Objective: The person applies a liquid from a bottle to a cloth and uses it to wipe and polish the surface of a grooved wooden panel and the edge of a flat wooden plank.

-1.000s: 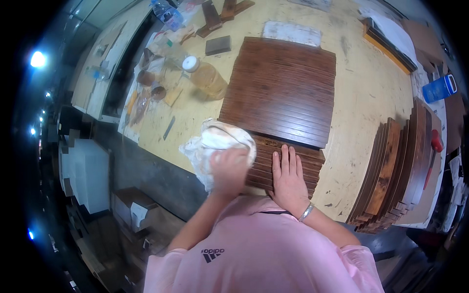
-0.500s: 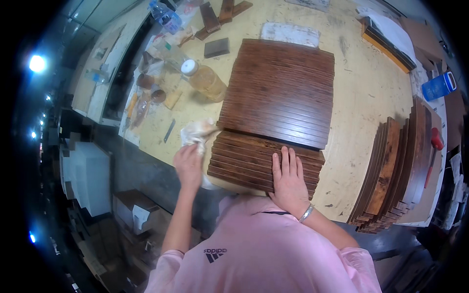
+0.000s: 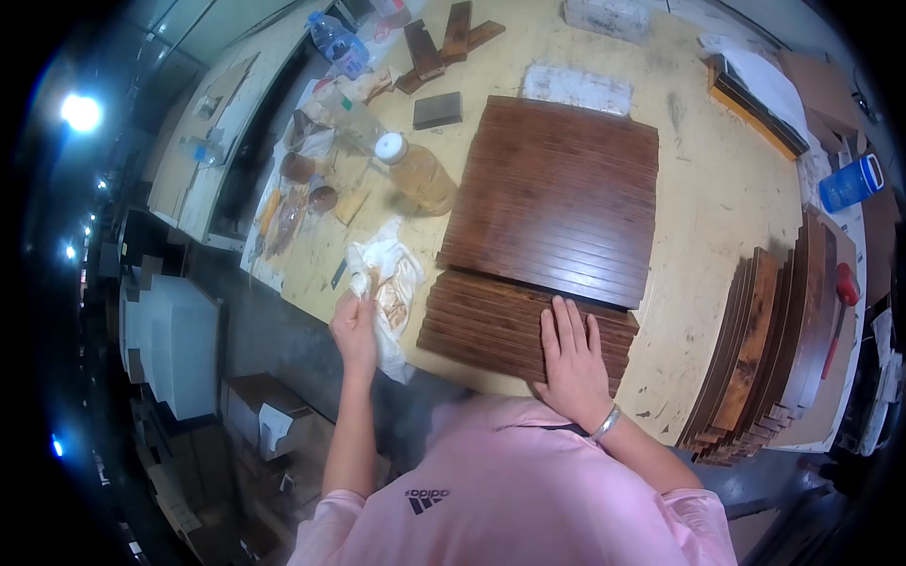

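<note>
My left hand (image 3: 355,330) is closed on a white cloth (image 3: 394,288) with brown stains, which hangs at the table's near left edge. Just right of it lies a nearer group of narrow dark-brown wood strips (image 3: 481,325), laid side by side. My right hand (image 3: 577,363) rests flat on the right part of these strips, fingers stretched out, a silver bracelet at the wrist. Beyond a thin gap lies a larger panel of shiny brown strips (image 3: 557,198). A bottle with a white cap and amber liquid (image 3: 422,179) stands left of that panel.
More wood strips (image 3: 755,349) are stacked at the right edge, beside a red-headed tool (image 3: 847,285). A blue container (image 3: 849,184) stands behind them. At the far left are a grey block (image 3: 437,110), loose wood pieces (image 3: 425,49) and a clear bottle (image 3: 337,42).
My left hand has drawn the cloth off the strips' left end, and the cloth now hangs spread out. My right hand stays flat on the strips. The whole view has shifted slightly.
</note>
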A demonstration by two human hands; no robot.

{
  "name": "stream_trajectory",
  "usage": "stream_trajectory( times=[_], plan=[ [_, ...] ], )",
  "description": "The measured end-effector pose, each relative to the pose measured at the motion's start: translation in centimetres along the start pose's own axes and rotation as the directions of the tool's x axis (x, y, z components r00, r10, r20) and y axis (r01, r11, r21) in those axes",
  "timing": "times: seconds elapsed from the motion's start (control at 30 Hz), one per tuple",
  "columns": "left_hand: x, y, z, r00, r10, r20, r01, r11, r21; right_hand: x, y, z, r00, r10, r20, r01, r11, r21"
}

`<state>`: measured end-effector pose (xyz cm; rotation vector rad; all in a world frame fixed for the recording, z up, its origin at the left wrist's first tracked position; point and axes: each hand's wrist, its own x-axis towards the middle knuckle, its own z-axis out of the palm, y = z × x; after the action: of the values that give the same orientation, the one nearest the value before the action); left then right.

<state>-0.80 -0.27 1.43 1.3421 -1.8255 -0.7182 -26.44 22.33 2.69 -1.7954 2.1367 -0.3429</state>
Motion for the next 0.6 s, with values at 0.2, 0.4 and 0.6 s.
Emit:
stream_trajectory(
  times=[0.2,0.4,0.6],
  plan=[
    [-0.2,3.9,3.1,0.981,-0.133,0.144,0.17,0.942,-0.288,2.3,1.6,-0.5,0.999,0.034,-0.004,-0.034,0.999,0.007],
    [1.6,4.7,5.6,0.988,0.016,0.153,0.017,0.978,-0.209,2.9,2.0,-1.3,0.999,0.018,-0.049,-0.014,0.997,0.08],
    [1.6,6.9,11.8,0.782,0.575,0.241,-0.595,0.803,0.014,4.9,2.8,-1.5,1.0,-0.008,-0.024,0.01,0.998,0.055]
  ],
)
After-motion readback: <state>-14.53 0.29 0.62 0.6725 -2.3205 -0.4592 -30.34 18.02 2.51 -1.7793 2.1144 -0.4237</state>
